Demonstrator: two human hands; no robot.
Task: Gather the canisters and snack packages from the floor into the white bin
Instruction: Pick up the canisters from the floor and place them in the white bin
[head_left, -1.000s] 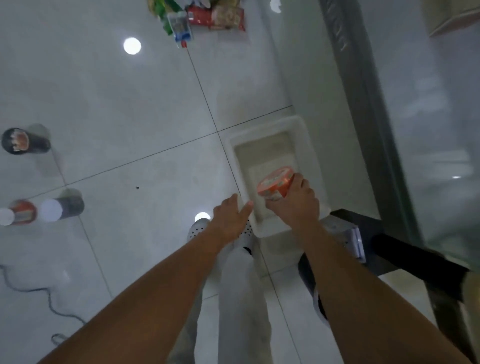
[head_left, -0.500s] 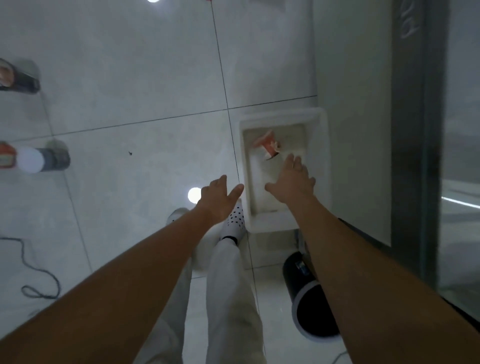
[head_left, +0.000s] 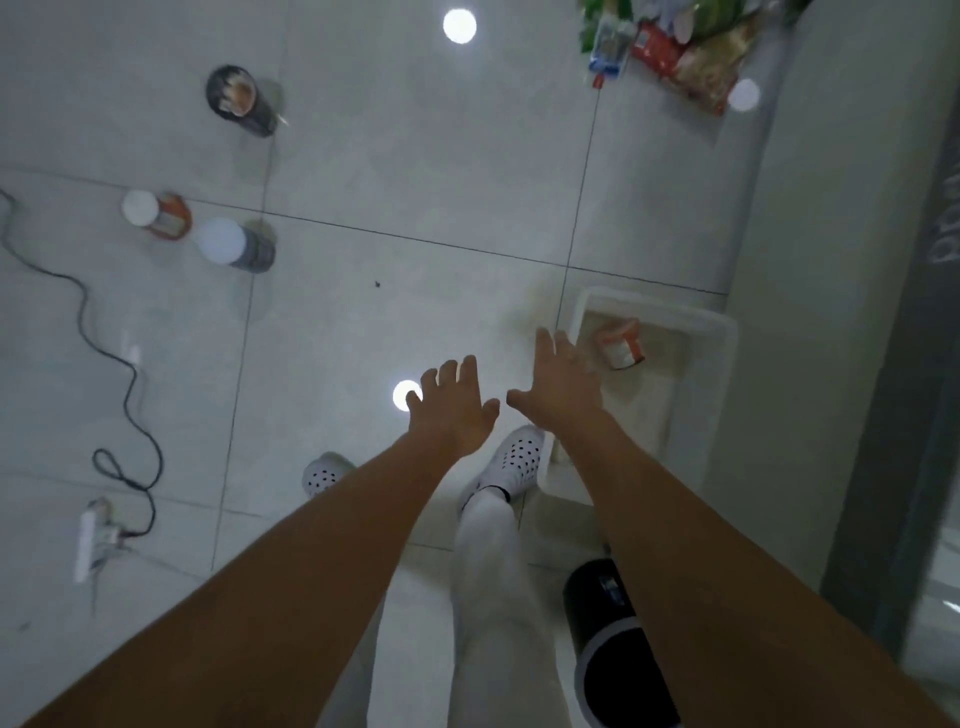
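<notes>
The white bin (head_left: 724, 358) stands on the floor by the wall at the right, with an orange canister (head_left: 621, 344) lying inside it. My right hand (head_left: 563, 382) hovers open over the bin's left rim, fingers spread, holding nothing. My left hand (head_left: 453, 410) is open beside it above the floor. Three more canisters stand on the tiles at the left: a black one (head_left: 240, 100), an orange one with a white lid (head_left: 156, 214) and a dark one with a white lid (head_left: 236, 245). A pile of snack packages (head_left: 675, 54) lies at the top right.
A black cable (head_left: 124, 364) runs across the left tiles to a white power strip (head_left: 85, 540). A black cylinder (head_left: 615, 639) stands near my right leg. My white shoes (head_left: 511, 460) are beside the bin. A wall and glass panel border the right side.
My right hand let go of the orange canister, which now lies in the bin. Both hands are open and have drifted left, and the view has swung left to show more floor.
</notes>
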